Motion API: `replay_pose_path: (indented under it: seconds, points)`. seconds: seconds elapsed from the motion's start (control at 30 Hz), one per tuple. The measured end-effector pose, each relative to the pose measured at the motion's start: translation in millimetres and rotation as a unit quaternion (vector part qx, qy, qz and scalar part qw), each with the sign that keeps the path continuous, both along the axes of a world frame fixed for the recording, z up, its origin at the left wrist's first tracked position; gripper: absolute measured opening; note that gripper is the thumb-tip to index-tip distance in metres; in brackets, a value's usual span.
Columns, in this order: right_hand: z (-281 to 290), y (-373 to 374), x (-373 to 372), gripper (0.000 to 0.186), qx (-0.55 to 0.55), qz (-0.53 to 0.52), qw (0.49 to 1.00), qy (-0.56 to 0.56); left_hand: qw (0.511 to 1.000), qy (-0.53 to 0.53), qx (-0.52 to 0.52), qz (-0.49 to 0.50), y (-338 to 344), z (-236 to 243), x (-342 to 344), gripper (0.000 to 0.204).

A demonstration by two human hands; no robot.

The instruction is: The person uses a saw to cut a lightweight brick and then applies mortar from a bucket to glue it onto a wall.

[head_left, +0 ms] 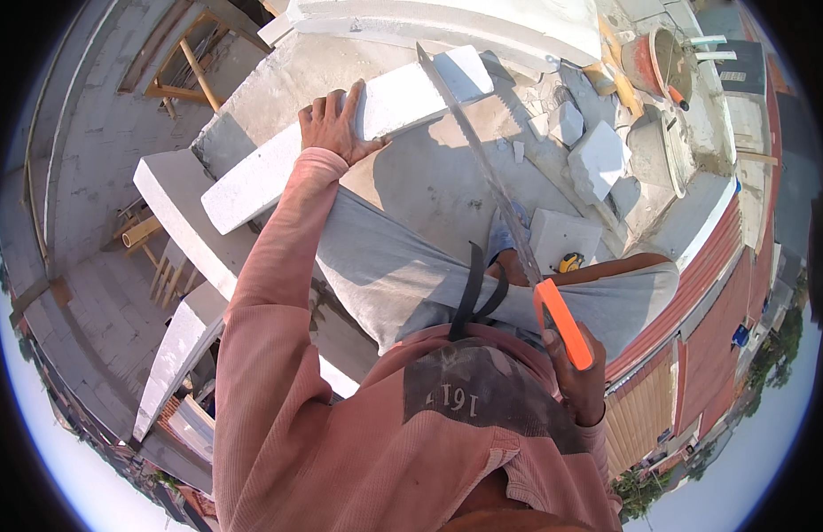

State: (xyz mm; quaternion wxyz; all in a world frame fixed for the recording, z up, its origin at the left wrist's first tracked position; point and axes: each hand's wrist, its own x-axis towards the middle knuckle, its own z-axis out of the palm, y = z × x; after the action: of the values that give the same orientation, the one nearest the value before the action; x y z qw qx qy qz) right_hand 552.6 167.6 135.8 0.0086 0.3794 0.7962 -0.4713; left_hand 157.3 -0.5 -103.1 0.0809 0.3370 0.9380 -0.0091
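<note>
A long white lightweight concrete block (261, 182) lies aslant in front of me. My left hand (334, 127) presses on its top with the fingers spread, holding nothing. In my right hand (578, 368), low on the right, is the orange handle of a hand saw (491, 175). Its long toothed blade points away from me and crosses the block close to the right end. From this angle I cannot tell whether the teeth have cut into the block.
Broken block pieces (598, 161) and rubble lie at the right, near a mortar-stained bucket (662, 66). A yellow tape measure (569, 262) sits by my leg. White blocks (438, 19) stand at the back. The left side drops to a lower level; red roofs (709, 337) lie below right.
</note>
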Motion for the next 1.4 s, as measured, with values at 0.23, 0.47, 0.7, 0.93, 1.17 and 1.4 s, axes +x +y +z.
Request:
replay_pose_path:
  seconds: [0.23,0.47,0.7,0.93,1.17,1.4]
  points:
    - [-41,42,-60,0.024,0.015,0.082,0.996,0.025,0.999,0.003,0.034,0.01,19,-2,-10,0.122]
    - [50,66,-28,0.036,0.163,0.107,0.98,0.038,0.998,-0.023,-0.01,0.063,7,8,-11,0.12]
    - [100,130,31,0.055,0.254,-0.005,0.965,0.06,0.994,-0.086,-0.046,0.04,47,22,-15,0.123]
    - [-50,112,-27,0.031,-0.01,0.039,0.986,0.161,0.989,-0.092,-0.095,0.064,26,19,-16,0.129]
    - [-98,109,-50,0.031,-0.018,0.056,0.978,0.2,0.971,-0.155,-0.174,0.054,42,42,-21,0.135]
    - [-92,112,-53,0.034,0.022,0.1,0.982,0.158,0.965,-0.172,-0.199,0.012,37,38,-26,0.135]
